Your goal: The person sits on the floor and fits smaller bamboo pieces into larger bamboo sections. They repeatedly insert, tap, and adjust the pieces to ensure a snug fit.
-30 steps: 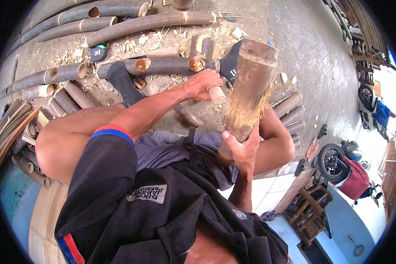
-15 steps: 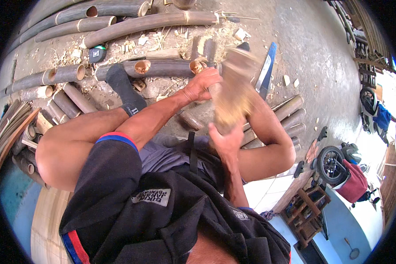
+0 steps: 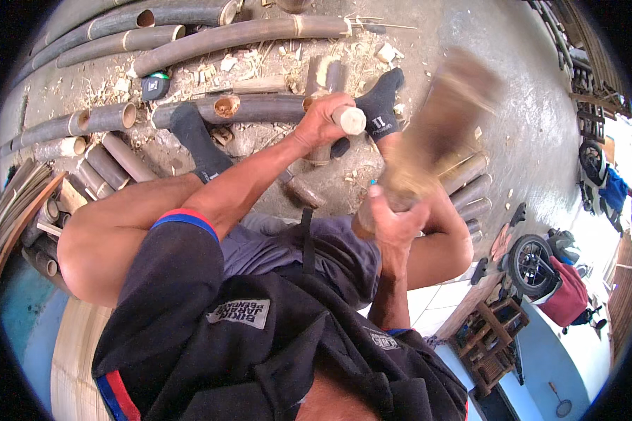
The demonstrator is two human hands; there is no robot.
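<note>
My left hand [image 3: 321, 121] is closed around a tool with a round, pale wooden handle [image 3: 351, 121], its end facing up; the tool's lower end is hidden. Beneath that hand lies a dark bamboo pole [image 3: 267, 109] with a hole [image 3: 227, 107] cut in its side, and loose shavings lie around it. My right hand [image 3: 402, 221] grips a brown wooden mallet [image 3: 453, 105], smeared by motion. The mallet's head is raised to the right, apart from the handle. My feet in dark socks rest on either side of the left hand, one sock [image 3: 195, 137] next to the pole.
More bamboo poles [image 3: 246, 42] lie at the far left, amid wood chips. A black and green tape measure [image 3: 156, 86] sits between poles. Short bamboo pieces [image 3: 109, 165] lie by my left knee, others [image 3: 470, 189] by my right. A wooden stool [image 3: 488, 337] and a motorbike wheel [image 3: 532, 265] are at right.
My right hand has swung the mallet up and right, away from the left hand. The handle's end and my right foot now show. The blue saw seen before is now hidden.
</note>
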